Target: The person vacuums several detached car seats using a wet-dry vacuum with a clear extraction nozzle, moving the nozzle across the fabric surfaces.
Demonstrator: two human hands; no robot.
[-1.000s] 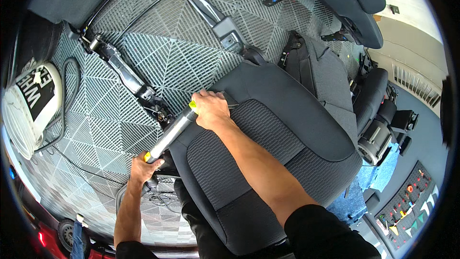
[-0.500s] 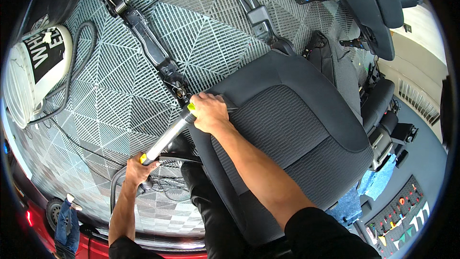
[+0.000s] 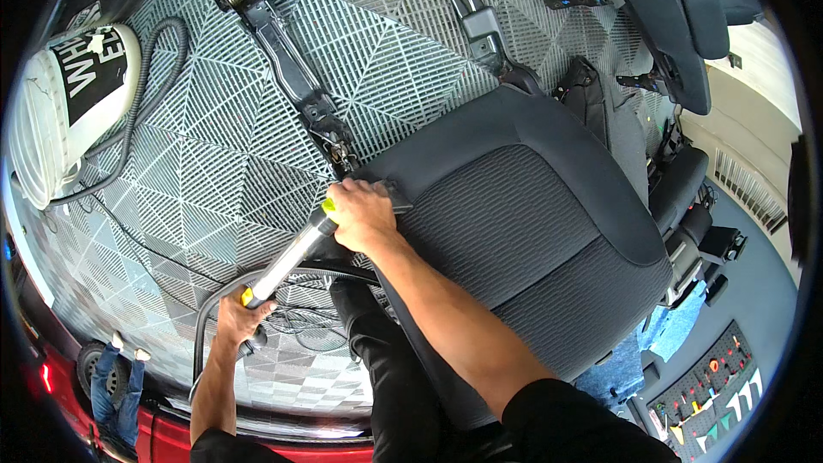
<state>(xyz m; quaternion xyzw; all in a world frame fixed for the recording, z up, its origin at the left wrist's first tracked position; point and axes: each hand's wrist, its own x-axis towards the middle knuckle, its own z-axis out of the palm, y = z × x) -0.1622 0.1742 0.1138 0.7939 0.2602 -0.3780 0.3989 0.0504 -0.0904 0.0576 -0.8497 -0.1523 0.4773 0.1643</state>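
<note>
Both my hands are closed on a vacuum wand [image 3: 290, 264], a clear tube with yellow accents. My left hand [image 3: 240, 317] wraps round its lower end, by the black hose [image 3: 201, 339]. Higher up, my right hand [image 3: 363, 216] grips the head end and hides much of it. A dark flat nozzle [image 3: 399, 197] shows beyond the right fingers, against the side edge of a black car seat [image 3: 523, 231]. The seat lies with its ribbed fabric cushion facing up, beneath my right forearm.
Metal seat rails [image 3: 291, 77] reach across the grated floor tiles [image 3: 223, 146]. A white-and-clear vacuum machine [image 3: 94, 103] with a ribbed hose stands at left. More seat parts [image 3: 660, 26] are at far right. Loose cables [image 3: 313, 321] lie by my leg. A person [image 3: 120, 386] is near a red car.
Both hands and the wand have shifted slightly left and toward me, drawing the nozzle along the seat's edge. The view has also shifted a little. Both grips stay closed.
</note>
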